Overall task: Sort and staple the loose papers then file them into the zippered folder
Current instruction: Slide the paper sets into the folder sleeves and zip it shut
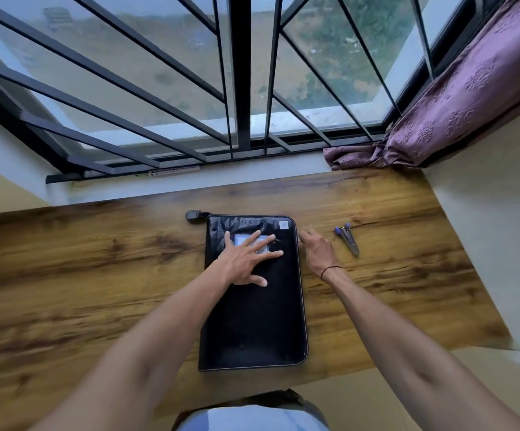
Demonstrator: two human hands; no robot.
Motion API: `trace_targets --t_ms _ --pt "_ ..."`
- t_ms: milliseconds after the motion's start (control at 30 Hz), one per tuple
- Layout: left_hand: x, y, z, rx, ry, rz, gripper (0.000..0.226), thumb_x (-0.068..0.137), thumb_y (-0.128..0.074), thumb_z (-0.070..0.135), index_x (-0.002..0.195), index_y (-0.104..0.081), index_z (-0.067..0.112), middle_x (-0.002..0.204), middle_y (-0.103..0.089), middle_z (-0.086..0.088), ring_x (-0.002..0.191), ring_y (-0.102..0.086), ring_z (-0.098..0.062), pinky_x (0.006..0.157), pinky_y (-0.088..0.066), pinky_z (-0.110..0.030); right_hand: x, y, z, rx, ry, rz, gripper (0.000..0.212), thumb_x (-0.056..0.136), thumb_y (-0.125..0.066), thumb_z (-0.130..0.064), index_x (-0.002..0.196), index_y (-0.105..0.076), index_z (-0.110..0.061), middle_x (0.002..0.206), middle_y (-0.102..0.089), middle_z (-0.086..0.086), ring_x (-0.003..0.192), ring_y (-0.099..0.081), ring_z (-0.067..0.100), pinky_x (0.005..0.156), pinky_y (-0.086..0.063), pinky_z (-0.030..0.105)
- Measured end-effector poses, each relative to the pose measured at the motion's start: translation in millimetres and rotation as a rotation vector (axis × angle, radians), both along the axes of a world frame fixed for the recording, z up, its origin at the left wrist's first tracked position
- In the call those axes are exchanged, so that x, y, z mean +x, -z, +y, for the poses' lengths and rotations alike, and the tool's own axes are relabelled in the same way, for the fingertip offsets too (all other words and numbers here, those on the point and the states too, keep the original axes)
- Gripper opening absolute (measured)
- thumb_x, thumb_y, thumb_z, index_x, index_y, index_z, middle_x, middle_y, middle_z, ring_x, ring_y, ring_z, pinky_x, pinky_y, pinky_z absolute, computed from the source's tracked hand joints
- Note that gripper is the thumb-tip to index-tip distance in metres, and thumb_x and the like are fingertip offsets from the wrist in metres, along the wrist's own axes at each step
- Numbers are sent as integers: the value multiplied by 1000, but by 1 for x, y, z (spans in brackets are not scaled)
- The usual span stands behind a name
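The left hand [247,259] lies flat on the upper half of the black zippered folder [254,309], its fingers [271,252] straight and spread wide, the palm pressing the cover down; they partly cover a pale label window on the folder's front. The right hand [316,250] sits at the folder's right edge near the top corner, its fingers [302,236] curled in and bunched at the zip line, apparently pinching something small there, though the blur keeps the zip pull itself from being made out. A thin dark band circles the right wrist.

The folder lies closed and flat, lengthwise away from the person, in the middle of the wooden bench [97,275], its near edge close to the bench's front. A small pale sticker sits at its far right corner, and a short dark strap or handle [194,215] sticks out past its far left corner.

To the right of the right hand, apart from the folder, a stapler [348,239] with blue ends lies on the bench, its jaws parted.

Beyond the bench is a barred window [221,88], with a purple patterned curtain [454,98] bunched at its right side.
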State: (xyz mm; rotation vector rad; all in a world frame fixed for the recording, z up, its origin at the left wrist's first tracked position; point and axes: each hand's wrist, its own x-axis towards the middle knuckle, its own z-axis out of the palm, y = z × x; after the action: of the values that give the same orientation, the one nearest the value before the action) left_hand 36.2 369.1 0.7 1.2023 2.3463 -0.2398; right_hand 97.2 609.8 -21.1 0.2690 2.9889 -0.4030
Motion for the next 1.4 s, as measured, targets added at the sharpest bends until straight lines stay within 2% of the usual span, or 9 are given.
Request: trace_targets --t_ms 200,367,733,867,967,1067,1167,1233,1400 --pt "-4 -1 2 -12 -35 -34 91 84 -44 86 153 11 62 167 24 21 156 22 -18 101 -12 -91 35 -5 -9 -64 5 48 43 93 -38 11 85 -32 -30 85 -44 -1 65 -52 26 54 -31 34" --pt "-5 -2 3 -5 -23 -33 88 85 -40 87 153 11 62 167 22 21 156 21 -17 102 -14 -90 66 0 -13 -92 36 78 34 92 -36 12 84 -35 -21 81 -40 -3 62 -45 20 53 -31 34" --pt "-21 -1 -1 21 -62 -9 90 85 -37 89 155 11 58 169 18 19 158 17 -23 103 -18 -88 151 16 -34 -116 117 95 44 80 -45 23 82 -38 -20 82 -40 -9 63 -43 13 49 -43 36" --pt "-32 -1 -3 26 -117 -8 91 84 -35 90 155 12 58 169 18 20 158 16 -24 103 -18 -88 190 20 -45 -188 186 121 43 90 -52 16 83 -38 -24 82 -41 -11 61 -45 11 50 -39 28" --pt "-39 1 -6 39 -168 3 90 85 -34 90 155 12 57 170 18 16 158 14 -26 103 -17 -89 207 23 -48 -271 264 169 31 101 -55 -4 84 -39 -23 81 -42 -9 62 -44 11 51 -44 35" --pt "-32 -4 -12 122 -195 -2 85 91 -33 83 159 7 52 170 22 7 158 12 -29 104 -18 -87 204 23 -49 -304 294 203 22 103 -54 -8 86 -46 -19 83 -44 -7 66 -46 11 54 -44 33" --pt "-1 -11 -21 233 84 -40 85 89 -31 87 159 2 53 169 25 5 158 12 -28 108 -13 -86 193 22 -52 -305 321 226 23 102 -55 -5 85 -46 -17 82 -44 -6 65 -43 11 54 -38 25" --pt "25 -10 -31 215 312 -78 92 83 -32 94 159 2 54 169 24 8 157 18 -23 109 2 -83 186 23 -53 -307 330 239 23 102 -55 -4 84 -46 -17 82 -43 -6 65 -41 11 55 -33 20" --pt "31 -5 -39 169 281 -49 110 70 -42 101 157 8 57 169 21 14 157 17 -21 107 3 -87 166 21 -52 -310 333 247 20 101 -55 -3 86 -48 -14 85 -46 -4 67 -44 13 55 -37 23"
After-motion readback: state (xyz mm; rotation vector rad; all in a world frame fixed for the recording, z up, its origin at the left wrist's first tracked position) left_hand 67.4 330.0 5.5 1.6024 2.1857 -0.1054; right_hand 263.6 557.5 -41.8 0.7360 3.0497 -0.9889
